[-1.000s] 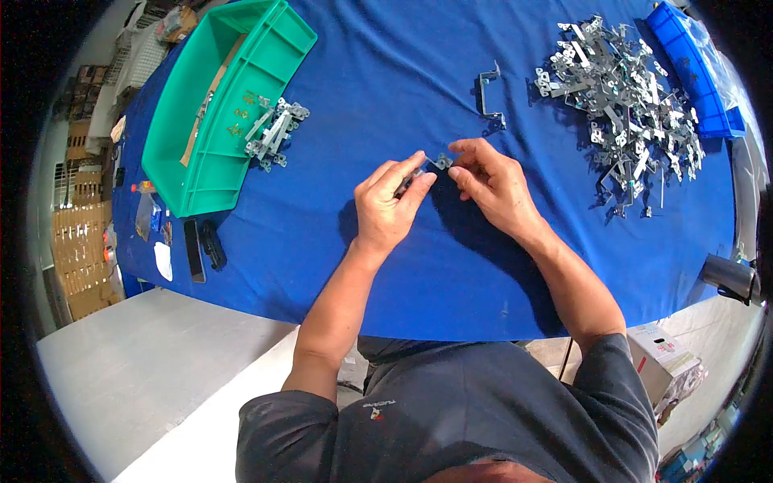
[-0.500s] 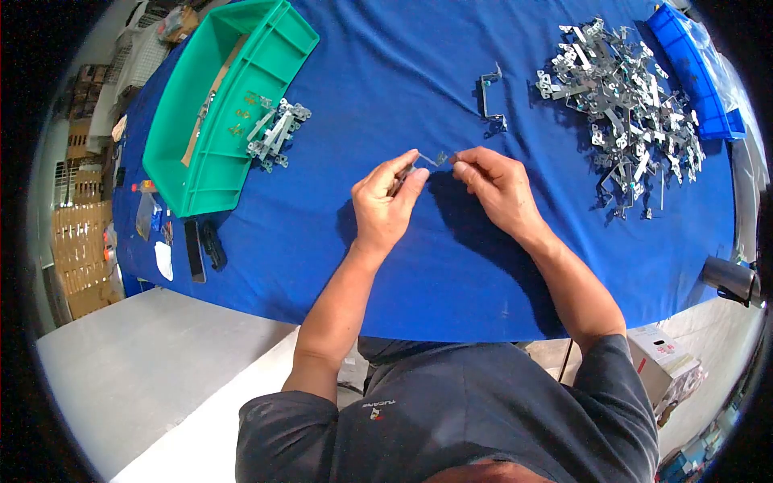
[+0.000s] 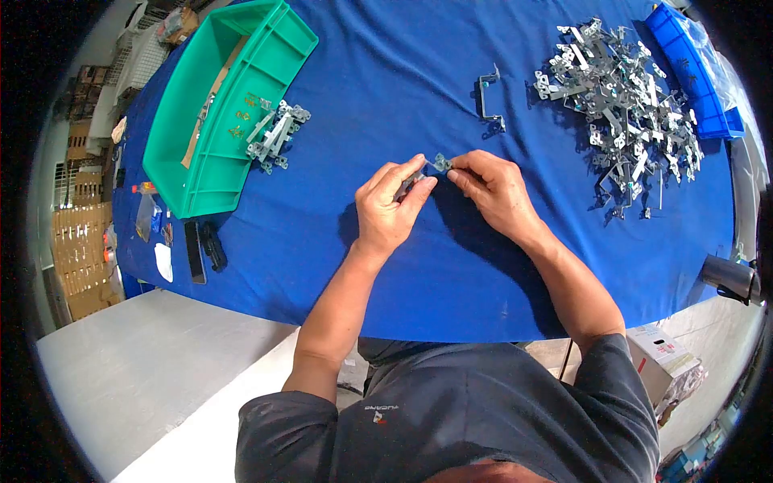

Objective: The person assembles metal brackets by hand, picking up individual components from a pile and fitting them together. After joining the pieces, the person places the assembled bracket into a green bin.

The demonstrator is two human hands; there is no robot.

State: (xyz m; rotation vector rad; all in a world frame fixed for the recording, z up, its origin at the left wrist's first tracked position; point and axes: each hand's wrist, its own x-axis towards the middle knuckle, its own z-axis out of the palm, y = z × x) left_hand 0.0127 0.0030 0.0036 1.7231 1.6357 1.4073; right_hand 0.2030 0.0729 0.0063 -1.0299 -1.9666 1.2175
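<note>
Above the blue cloth, a small metal bracket (image 3: 441, 163) spans the gap between my two hands, its flat holed end showing. My left hand (image 3: 388, 205) is closed around the bracket's other end, with thumb and fingers hiding most of it. With thumb and forefinger, my right hand (image 3: 498, 191) pinches at the edge of the holed end. A single bent bracket (image 3: 484, 98) lies on the cloth beyond my right hand. Farther right spreads a large heap of similar brackets (image 3: 628, 109). A smaller pile of brackets (image 3: 278, 135) rests beside the green bin (image 3: 217, 173).
At the right edge stands a blue bin (image 3: 694, 72) with clear plastic in it. A phone-like dark slab (image 3: 194, 252) and a black object (image 3: 212, 245) lie left on the blue cloth (image 3: 386, 72). A grey cylinder (image 3: 729, 279) sits at the right table edge.
The bracket in my hands has turned, so its holed end now faces up more plainly. My left hand has shifted slightly right, and my right fingers slightly left.
</note>
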